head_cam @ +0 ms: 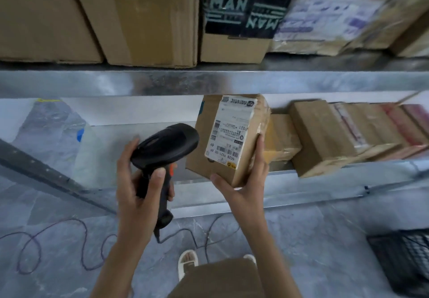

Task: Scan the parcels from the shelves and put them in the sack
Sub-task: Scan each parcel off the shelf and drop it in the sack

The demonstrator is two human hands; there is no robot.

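My right hand grips a small brown cardboard parcel from below and the side, in front of the lower shelf. Its white shipping label with barcodes faces up toward me. My left hand grips the handle of a black barcode scanner with an orange trigger. The scanner's head sits just left of the parcel, close to the label. The sack is out of view.
Several more brown parcels lie in a row on the lower metal shelf to the right. Large cardboard boxes stand on the upper shelf. The scanner's cable loops over the grey floor. A black mesh basket sits at lower right.
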